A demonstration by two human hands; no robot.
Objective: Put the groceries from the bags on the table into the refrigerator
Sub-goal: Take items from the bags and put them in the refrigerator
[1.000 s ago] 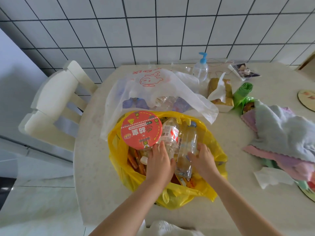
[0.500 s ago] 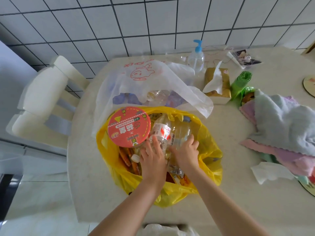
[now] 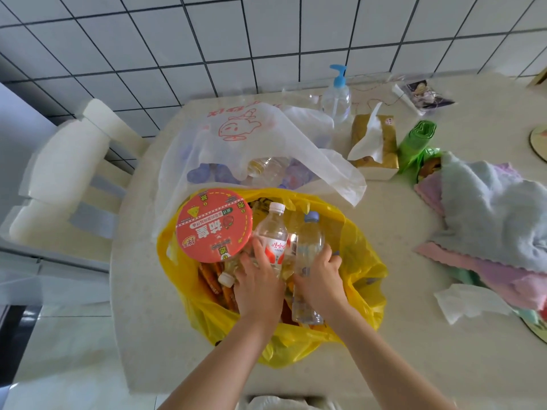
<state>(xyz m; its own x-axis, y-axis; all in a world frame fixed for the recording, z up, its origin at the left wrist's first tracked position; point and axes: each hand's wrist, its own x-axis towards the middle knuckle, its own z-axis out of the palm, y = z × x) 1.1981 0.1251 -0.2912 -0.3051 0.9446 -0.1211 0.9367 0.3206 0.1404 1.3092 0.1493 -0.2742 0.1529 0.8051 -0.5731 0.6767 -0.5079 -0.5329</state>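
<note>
A yellow plastic bag lies open on the table. Inside it are a red-lidded noodle bowl, orange snack packets and water bottles. My left hand grips a red-labelled bottle with a white cap. My right hand grips a clear bottle with a blue cap. Behind the yellow bag lies a white plastic bag with another bottle and purple packets showing through it.
A white chair stands at the table's left edge. A pump bottle, a tissue box, a green bag roll and piled cloths lie to the right. A crumpled tissue rests near the cloths. A tiled wall runs behind.
Both hands closed round a bottle each inside the yellow bag and raised the bottles' necks above the other groceries. The view shifted slightly.
</note>
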